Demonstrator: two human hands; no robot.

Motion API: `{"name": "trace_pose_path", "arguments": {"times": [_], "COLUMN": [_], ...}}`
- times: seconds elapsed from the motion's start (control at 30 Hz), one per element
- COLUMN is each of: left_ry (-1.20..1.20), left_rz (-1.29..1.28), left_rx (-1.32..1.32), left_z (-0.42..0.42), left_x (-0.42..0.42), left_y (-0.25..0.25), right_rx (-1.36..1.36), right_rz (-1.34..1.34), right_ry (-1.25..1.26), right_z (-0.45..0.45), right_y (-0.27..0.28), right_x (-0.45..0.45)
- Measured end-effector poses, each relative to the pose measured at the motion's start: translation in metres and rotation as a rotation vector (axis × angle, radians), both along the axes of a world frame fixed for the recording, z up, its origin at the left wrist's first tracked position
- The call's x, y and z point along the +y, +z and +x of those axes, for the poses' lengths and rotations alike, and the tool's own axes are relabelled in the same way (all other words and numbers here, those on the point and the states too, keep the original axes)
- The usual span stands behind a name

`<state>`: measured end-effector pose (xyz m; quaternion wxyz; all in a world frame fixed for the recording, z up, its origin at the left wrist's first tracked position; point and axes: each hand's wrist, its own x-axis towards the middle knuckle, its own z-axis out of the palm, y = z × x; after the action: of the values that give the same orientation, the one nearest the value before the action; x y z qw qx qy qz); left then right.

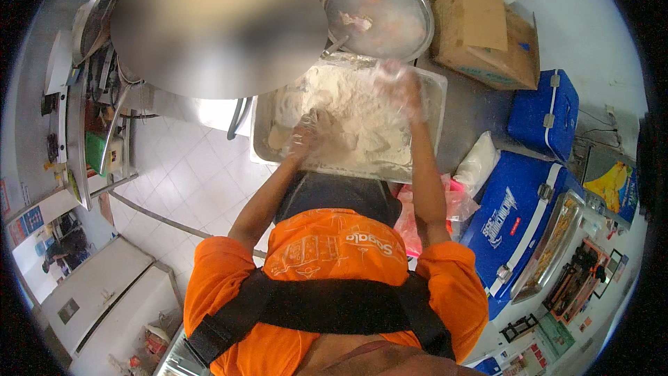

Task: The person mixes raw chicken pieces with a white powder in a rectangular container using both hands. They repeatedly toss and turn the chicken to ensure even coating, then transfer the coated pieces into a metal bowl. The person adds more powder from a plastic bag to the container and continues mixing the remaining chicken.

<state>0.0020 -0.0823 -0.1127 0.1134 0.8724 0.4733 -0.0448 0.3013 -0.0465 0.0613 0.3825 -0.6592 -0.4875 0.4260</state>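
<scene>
A rectangular metal tray holding pale flour stands before me. My left hand, in a clear plastic glove, is down in the flour at the tray's left side; its fingertips are partly hidden. Over the tray's far right part is my right hand, also gloved and blurred by motion. Whether either hand grips something is unclear. Just beyond the tray, a round metal bowl contains cloudy liquid, with a piece of what looks like raw meat showing at the surface. A metal utensil handle lies between bowl and tray.
Cardboard boxes stand right of the bowl. Two blue coolers and a white bag are on the right, near pink plastic bags. A metal tray of food rests beside the larger cooler. A blurred oval hides the upper left.
</scene>
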Motion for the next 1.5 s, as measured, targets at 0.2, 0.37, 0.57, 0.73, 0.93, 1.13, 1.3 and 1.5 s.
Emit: {"name": "trace_pose_path", "arguments": {"times": [0.2,0.37,0.57,0.73,0.93,1.13,1.3,1.5], "left_ry": [-0.046,0.794,0.353,0.435,0.556,0.497,0.457,0.286], "left_rz": [-0.201,0.583,-0.58,-0.674,-0.651,-0.32,-0.441,-0.046], "left_rx": [-0.15,0.035,-0.476,-0.514,-0.322,-0.604,-0.661,-0.715], "left_z": [0.025,0.049,-0.049,-0.032,0.008,0.01,0.042,0.088], "left_x": [0.001,-0.024,0.009,0.017,0.043,0.039,0.053,0.12], "left_y": [0.024,-0.013,0.026,0.087,0.187,0.124,0.24,0.265], "right_rx": [-0.376,-0.407,-0.563,-0.544,-0.084,-0.469,-0.504,-0.957], "right_rz": [0.402,0.125,0.038,0.016,0.577,0.789,0.372,0.494], "right_ry": [-0.131,-0.165,0.496,0.493,0.257,0.048,-0.22,-0.455], "right_z": [0.082,0.004,-0.076,-0.082,-0.063,-0.015,0.082,0.072], "right_y": [-0.06,-0.05,-0.189,-0.166,-0.111,-0.062,-0.08,-0.087], "right_x": [0.1,0.044,-0.114,-0.119,-0.094,-0.013,0.055,0.047]}}
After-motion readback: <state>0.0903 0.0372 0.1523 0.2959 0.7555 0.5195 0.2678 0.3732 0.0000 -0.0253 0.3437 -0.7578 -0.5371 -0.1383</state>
